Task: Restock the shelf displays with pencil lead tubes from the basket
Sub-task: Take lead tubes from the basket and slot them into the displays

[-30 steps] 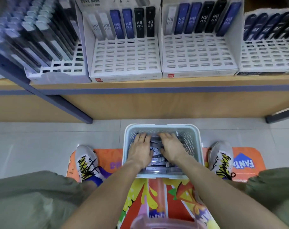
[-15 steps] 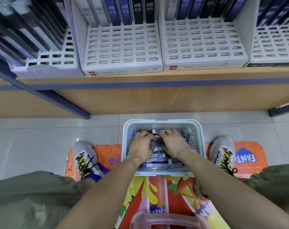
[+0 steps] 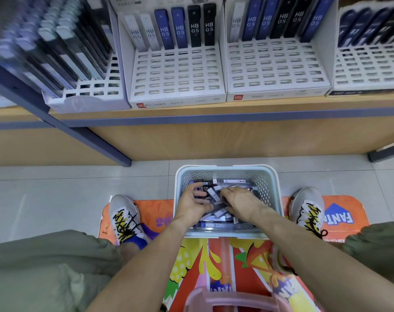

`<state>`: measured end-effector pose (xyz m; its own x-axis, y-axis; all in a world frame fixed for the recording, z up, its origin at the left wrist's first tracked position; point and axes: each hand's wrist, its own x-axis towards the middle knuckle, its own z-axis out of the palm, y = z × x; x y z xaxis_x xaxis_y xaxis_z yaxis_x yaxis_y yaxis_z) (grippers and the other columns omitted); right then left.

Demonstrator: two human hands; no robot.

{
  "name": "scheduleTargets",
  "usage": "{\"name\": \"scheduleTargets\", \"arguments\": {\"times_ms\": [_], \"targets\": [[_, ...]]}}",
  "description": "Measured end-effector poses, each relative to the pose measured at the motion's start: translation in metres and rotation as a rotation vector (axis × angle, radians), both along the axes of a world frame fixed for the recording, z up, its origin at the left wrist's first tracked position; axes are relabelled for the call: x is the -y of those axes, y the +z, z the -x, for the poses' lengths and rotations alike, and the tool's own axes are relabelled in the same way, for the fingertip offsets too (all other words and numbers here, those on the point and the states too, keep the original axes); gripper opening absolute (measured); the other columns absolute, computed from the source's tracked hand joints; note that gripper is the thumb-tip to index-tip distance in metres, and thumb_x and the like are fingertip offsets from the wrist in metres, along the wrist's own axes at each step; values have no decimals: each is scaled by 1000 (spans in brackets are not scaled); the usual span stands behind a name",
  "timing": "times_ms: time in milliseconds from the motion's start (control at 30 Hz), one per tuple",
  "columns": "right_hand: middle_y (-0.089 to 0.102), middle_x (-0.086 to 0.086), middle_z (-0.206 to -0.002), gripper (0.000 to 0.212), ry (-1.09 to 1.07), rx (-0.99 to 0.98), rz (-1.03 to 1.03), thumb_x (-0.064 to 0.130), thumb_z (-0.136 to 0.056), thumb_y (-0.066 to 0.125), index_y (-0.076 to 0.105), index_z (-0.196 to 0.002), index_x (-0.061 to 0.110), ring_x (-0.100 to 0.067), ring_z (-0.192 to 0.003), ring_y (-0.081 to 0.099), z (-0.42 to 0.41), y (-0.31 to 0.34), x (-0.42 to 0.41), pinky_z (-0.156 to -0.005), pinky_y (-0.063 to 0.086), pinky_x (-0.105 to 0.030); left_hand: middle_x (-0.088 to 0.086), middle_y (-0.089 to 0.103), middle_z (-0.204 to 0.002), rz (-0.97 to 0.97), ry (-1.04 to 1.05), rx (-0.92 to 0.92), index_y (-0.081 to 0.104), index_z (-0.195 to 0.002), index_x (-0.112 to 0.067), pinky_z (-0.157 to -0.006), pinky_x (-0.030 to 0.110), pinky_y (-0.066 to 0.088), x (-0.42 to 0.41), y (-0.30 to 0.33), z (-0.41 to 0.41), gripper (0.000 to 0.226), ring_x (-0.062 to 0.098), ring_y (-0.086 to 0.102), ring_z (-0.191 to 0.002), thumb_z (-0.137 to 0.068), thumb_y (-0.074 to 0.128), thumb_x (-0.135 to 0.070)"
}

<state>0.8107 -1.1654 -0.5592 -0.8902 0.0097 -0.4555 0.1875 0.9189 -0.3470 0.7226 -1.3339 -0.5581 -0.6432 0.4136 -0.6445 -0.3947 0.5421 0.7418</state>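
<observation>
I am curling my left hand [image 3: 192, 204] and right hand [image 3: 241, 204] over loose pencil lead tubes [image 3: 214, 194] in the basket [image 3: 227, 171], grip unclear, gathering same-facing tubes for the display trays [image 3: 178, 73], each holding one back row, front slots vacant

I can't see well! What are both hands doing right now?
Left hand: in the basket, fingers curled on lead tubes.
Right hand: in the basket; grip cannot be told.
</observation>
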Motion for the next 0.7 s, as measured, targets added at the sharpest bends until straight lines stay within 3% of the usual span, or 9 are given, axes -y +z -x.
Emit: {"name": "scheduleTargets", "arguments": {"times_ms": [100,200,267,333,433,500,600,700], "targets": [[63,-9,-116,31,-13,44,-28,13,-89,67,56,-118,11,-31,-108,60,2,1,1,-88,48,-38,2,61,-114,54,-107,-38,52,-138,-17,-86,25,55,3,4,-3,73,17,62,-105,-76,87,-2],[62,-8,-112,21,-3,75,-27,13,-86,67,58,-106,14,-30,-104,61,6,2,3,-82,47,-35,2,63,-124,215,-360,-175,55,-139,-21,-94,31,55,6,5,-4,72,19,62,-112,-75,86,-7],[60,-7,-111,16,11,91,-38,15,-87,66,59,-102,14,-30,-101,63,7,2,3,-79,46,-34,3,66,-127,333,-542,-324,60,-136,-22,-96,32,55,6,5,-5,64,21,64,-113,-77,79,-4],[59,-6,-112,14,16,82,-41,17,-87,66,61,-100,14,-29,-101,63,7,2,4,-79,45,-33,3,71,-121,374,-587,-400,64,-130,-23,-94,31,54,6,5,-6,54,22,67,-108,-80,73,-3],[62,-5,-109,13,21,34,-4,18,-87,66,62,-99,14,-27,-99,61,7,3,5,-78,44,-33,-4,72,-94,289,-442,-332,70,-117,-25,-80,32,59,4,5,-8,37,17,70,-84,-84,74,-9],[64,-5,-104,10,5,-13,39,18,-86,65,62,-95,13,-27,-97,60,6,3,7,-77,46,-35,-6,62,-77,179,-284,-245,69,-115,-25,-72,28,59,1,7,-8,35,11,63,-69,-84,77,-11],[67,-5,-96,9,-82,-74,98,19,-87,67,63,-91,11,-26,-92,60,2,3,3,-75,46,-36,1,67,-91,19,-82,-118,62,-121,-26,-66,12,51,-2,14,-6,47,10,66,-80,-81,85,-14],[66,3,-85,11,-233,-170,184,24,-87,74,68,-93,16,-20,-80,60,0,6,-6,-69,44,-32,2,69,-115,-121,90,50,54,-131,-25,-66,11,52,-3,25,-5,62,12,69,-103,-80,88,-19]]}}
